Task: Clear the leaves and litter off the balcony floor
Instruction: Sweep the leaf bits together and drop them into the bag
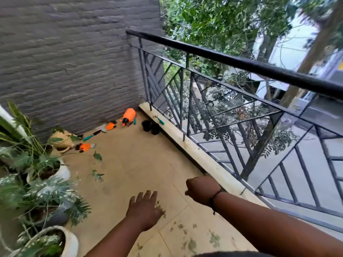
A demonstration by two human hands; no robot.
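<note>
While the left hand (143, 210) spreads flat, the right hand (201, 191) curls, contents unseen, above scattered leaves (193, 243).

Hands (143, 208) over leaves (193, 243), balcony floor (130, 164)

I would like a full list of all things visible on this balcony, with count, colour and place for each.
leaf bits: many, green, floor tiles near the hands
sprayer: one, orange, far corner by wall
gloves: two, orange and black, along the wall
trowel: one, teal handle, near wall
small pots: two, black, beside the ledge
potted plants: several, green, left side
railing: one, black, right side
left hand: open, fingers spread above floor
right hand: curled, contents hidden, near ledge
</note>
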